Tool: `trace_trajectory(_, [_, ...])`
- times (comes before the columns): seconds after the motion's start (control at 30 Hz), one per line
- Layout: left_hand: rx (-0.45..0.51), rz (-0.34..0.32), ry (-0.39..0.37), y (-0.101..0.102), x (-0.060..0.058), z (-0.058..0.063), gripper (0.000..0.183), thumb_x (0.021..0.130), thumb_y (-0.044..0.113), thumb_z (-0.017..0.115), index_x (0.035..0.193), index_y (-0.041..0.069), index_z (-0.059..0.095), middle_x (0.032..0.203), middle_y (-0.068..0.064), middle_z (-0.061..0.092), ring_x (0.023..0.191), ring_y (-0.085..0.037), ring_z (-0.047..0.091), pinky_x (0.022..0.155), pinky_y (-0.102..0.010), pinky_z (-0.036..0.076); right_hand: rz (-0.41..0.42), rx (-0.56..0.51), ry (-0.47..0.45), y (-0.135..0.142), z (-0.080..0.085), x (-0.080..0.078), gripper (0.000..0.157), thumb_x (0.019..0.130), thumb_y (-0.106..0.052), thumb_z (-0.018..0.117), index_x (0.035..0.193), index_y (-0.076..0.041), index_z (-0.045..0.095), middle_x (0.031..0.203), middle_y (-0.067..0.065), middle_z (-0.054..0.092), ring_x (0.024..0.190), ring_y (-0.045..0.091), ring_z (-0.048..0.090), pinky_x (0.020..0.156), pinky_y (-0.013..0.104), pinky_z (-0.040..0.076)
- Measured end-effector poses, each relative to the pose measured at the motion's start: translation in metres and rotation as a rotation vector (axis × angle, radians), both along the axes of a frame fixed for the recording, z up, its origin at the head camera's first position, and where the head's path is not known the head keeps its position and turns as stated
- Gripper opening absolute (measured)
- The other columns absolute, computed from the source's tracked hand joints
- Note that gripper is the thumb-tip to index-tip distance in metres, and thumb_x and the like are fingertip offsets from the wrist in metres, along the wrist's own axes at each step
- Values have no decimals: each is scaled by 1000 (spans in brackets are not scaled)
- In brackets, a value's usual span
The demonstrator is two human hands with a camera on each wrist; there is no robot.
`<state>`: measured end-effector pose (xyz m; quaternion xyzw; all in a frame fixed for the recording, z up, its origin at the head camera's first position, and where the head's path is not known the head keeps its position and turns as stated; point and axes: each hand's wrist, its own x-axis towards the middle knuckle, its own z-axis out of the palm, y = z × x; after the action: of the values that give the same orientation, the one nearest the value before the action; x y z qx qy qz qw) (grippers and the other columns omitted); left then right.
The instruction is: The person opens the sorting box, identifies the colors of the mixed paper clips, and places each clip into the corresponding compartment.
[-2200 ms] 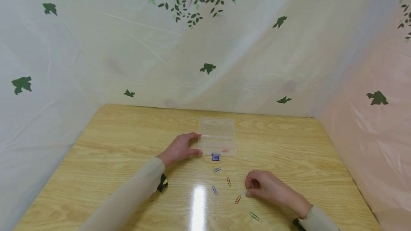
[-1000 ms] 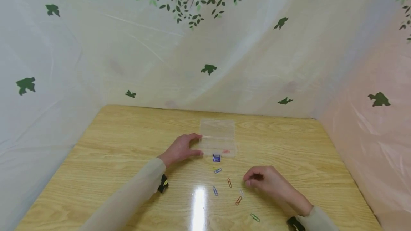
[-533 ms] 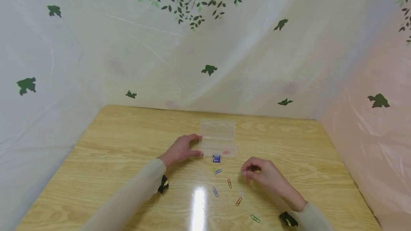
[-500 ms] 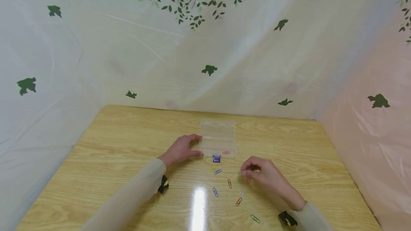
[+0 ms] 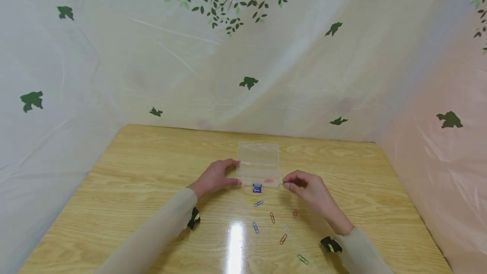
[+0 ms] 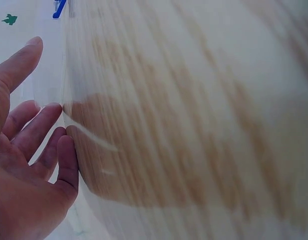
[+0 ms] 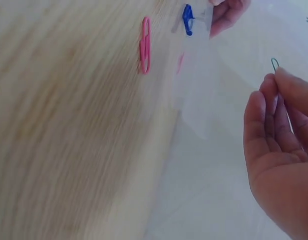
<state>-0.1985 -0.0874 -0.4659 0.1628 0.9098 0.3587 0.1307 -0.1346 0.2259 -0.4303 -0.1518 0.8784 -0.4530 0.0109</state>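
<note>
Right hand (image 5: 304, 187): thumb and fingertips are pinching a green wire paperclip (image 7: 274, 64), holding it just beside the box's front right corner.
Left hand (image 5: 216, 176): fingers are staying loose, not clenched, touching the box's left side.
Hinged clear box (image 5: 249, 171): lying lid-open, blue latch (image 5: 257, 188) sitting at front edge, pink paperclip (image 5: 268, 180) lying inside.
Table (image 5: 152, 164): red paperclips (image 5: 283, 239) and blue paperclips (image 5: 255, 227) are lying scattered in front of the box.
</note>
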Motion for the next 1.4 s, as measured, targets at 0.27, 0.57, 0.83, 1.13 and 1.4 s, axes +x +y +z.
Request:
trace_trajectory(0.27, [11,-16,3,0,-3,1,68,89,30,84,147,9,57,150,-10,57,143,-34,47,120,-49,36,-60,-24,28,-6,-2,-18,8,96,-4,74,102,-9,76,96,0,75,84,14,68,72,23,58])
trace_trajectory(0.57, [6,-9,-2,-1,-4,1,68,88,31,85,147,10,57,150,-11,56,143,-34,46,120,-49,36,-97,-22,26,-12,-1,-30,7,96,-6,73,103,-9,75,98,3,74,87,16,68,74,24,58])
trace_trajectory(0.83, [0,-10,-6,-1,-4,2,69,88,32,85,147,10,56,151,-11,56,143,-35,46,120,-50,36,-101,-15,16,-13,-6,-41,8,97,-8,73,105,-7,75,97,3,74,85,17,67,72,24,56])
trace_trajectory(1.13, [6,-7,-7,0,-2,3,69,88,31,85,147,9,56,151,-12,55,143,-35,46,120,-50,36,-98,57,19,-17,-10,-54,7,97,-9,73,104,-8,76,97,3,75,84,16,66,72,27,56])
trace_trajectory(1.4, [0,-19,7,-1,-3,0,69,88,32,85,147,8,57,151,-12,55,143,-36,46,120,-50,37,-95,71,-18,-19,-14,-62,6,97,-7,73,102,-7,76,99,5,74,85,17,65,74,28,55])
